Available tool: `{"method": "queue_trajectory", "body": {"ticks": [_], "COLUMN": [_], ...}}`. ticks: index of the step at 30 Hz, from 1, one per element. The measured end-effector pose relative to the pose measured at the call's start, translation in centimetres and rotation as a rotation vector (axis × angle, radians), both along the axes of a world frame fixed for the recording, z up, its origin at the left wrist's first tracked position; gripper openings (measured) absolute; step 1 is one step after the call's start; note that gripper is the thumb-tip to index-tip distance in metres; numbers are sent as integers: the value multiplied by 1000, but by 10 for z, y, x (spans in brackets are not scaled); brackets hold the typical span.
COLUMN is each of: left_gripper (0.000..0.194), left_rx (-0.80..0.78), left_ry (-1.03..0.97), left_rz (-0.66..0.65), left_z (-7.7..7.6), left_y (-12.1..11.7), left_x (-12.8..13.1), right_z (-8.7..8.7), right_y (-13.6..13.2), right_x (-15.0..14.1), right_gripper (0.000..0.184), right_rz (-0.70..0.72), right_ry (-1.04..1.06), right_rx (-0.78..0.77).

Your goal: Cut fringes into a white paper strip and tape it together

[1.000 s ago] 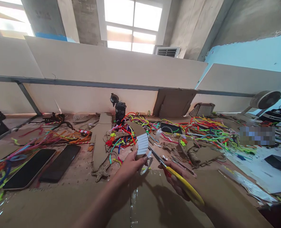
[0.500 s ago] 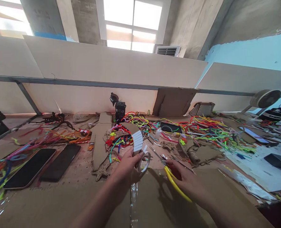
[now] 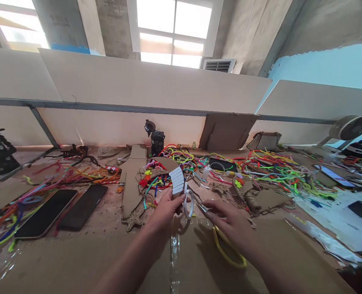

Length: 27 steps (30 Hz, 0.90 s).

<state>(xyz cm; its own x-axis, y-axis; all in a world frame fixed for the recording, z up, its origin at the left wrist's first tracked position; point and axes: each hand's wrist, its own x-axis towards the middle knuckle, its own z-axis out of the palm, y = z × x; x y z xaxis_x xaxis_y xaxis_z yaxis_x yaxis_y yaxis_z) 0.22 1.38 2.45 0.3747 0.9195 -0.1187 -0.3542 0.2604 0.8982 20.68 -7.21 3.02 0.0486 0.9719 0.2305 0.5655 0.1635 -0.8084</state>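
Observation:
My left hand (image 3: 167,210) is closed on a curved piece of cardboard (image 3: 166,164) whose outer part is covered with a row of white tape strips (image 3: 177,179). A roll of white tape (image 3: 192,204) hangs at the same fingers, with a short loose end sticking up. Close by on the right, my right hand (image 3: 226,220) is closed around the scissors near the pivot. The yellow handles (image 3: 229,255) of the scissors hang below the palm, and the metal blades (image 3: 201,206) point toward the tape roll.
Cardboard (image 3: 193,261) covers the near tabletop. Colourful pipe cleaners (image 3: 269,167) lie in heaps behind. Two phones (image 3: 47,212) and a rope starfish (image 3: 134,220) are on the left. A twine spool (image 3: 252,200) sits right, and a fan (image 3: 350,127) stands at the far right.
My right hand has moved left toward the tape roll, its fingers now further forward over the scissors. The tape roll has turned more toward me. The view has shifted slightly.

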Motion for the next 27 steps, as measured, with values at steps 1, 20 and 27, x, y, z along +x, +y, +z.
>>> {"method": "queue_trajectory", "body": {"ticks": [1,20,27], "left_gripper": [55,58,52], "left_rx": [21,-61,-49], "left_ry": [11,-37,-12], "left_rz": [-10,-59,-60], "left_z": [0,18,13], "left_y": [0,-13,-12], "left_x": [0,5,5], "right_z": [4,-12,-20], "right_y": [6,52,54], "right_x": [-11,-61,-59], "right_gripper": [27,46,46], "right_rz": [30,-50,-69], "right_ry": [110,763,847], "right_rx": [-6,-29,-65]}}
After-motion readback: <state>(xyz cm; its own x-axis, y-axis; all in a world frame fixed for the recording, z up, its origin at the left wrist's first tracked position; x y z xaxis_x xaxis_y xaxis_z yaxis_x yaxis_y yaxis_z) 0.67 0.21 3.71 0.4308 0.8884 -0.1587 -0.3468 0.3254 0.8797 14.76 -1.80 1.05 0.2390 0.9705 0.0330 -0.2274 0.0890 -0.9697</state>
